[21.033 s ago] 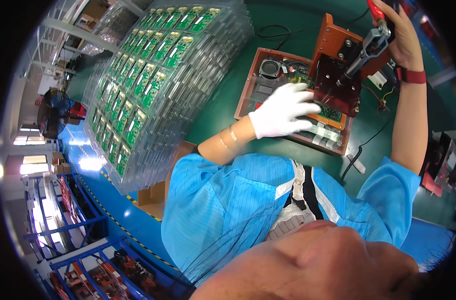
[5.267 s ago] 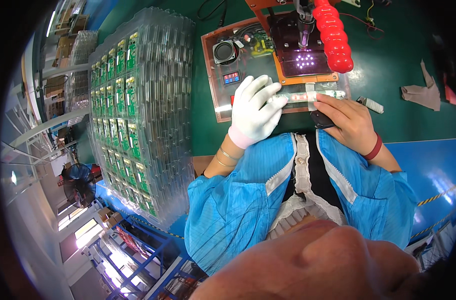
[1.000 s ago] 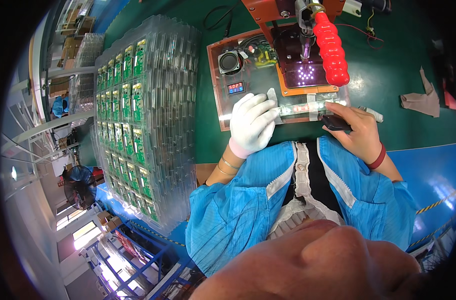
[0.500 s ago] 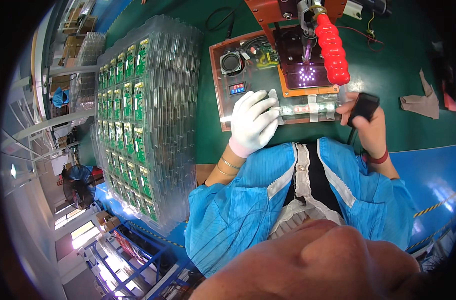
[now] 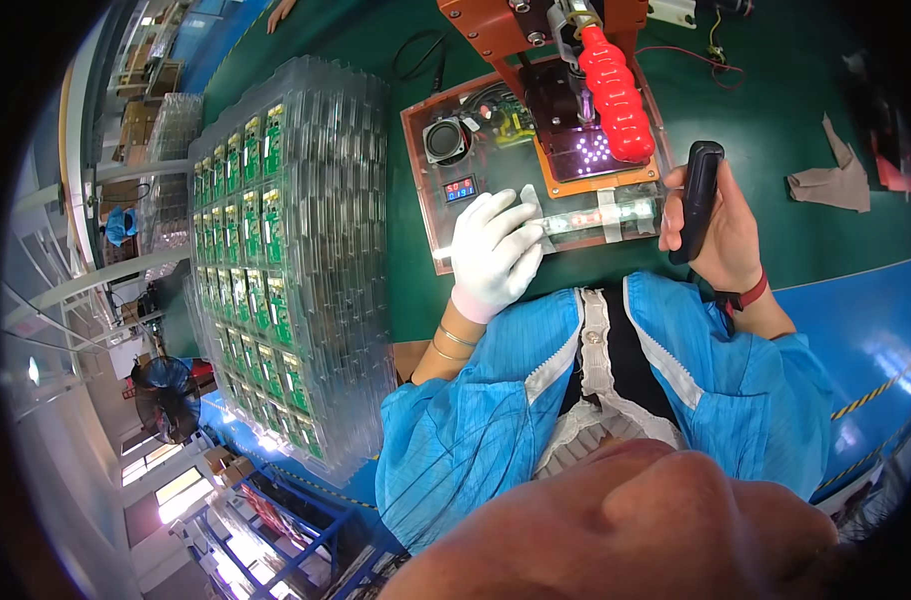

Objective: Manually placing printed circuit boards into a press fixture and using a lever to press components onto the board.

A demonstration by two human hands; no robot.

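My left hand (image 5: pixel 494 245), in a white glove, lies with its fingers stretched out on the clear-topped test box (image 5: pixel 441 225). Its fingertips are beside the left end of a taped-down strip of lit LEDs (image 5: pixel 586 217), and I see nothing held in it. My bare right hand (image 5: pixel 731 235) grips a black handheld device (image 5: pixel 698 200), seen edge-on and upright, off the box's right side. Above the strip, a clamp press with a red ribbed handle (image 5: pixel 618 95) stands over a dark plate (image 5: pixel 576 140) where a cluster of white-violet dots glows. A small red-and-blue digital display (image 5: pixel 460 189) is lit.
Stacked clear plastic trays (image 5: pixel 321 250) holding green circuit boards rise at the left. A round speaker (image 5: pixel 444 142) sits in the box. A grey cloth (image 5: pixel 831 180) lies on the green table at right. At the top left another person's hand (image 5: pixel 280 15) shows.
My right hand has turned the black device from its broad face to its edge and holds it more upright. The display's digits have changed. The whole view has shifted slightly; my left hand stays on the box.
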